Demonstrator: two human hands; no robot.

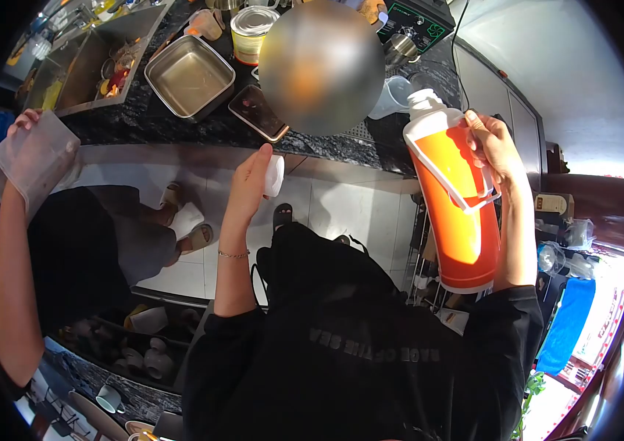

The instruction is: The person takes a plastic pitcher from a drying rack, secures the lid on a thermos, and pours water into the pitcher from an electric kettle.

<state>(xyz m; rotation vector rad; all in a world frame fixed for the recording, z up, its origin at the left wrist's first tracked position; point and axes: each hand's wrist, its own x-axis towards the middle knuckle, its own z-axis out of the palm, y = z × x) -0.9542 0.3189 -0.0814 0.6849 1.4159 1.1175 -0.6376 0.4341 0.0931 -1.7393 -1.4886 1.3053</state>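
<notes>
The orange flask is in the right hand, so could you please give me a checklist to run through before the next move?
1. Flask held in the right hand: ok.
2. White cap held in the left hand, away from the flask: ok.
3. Flask's fill level: cannot tell; its body is opaque.
4. Phone well back from the counter's front edge: not ok; it lies close to it.
5. Other person's hand clear of the flask: ok.

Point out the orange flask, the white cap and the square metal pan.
Orange flask (459, 237): head view, on its orange body.
White cap (275, 176): head view, on its visible white surface.
Square metal pan (188, 72): head view, on its bare inside bottom.
</notes>
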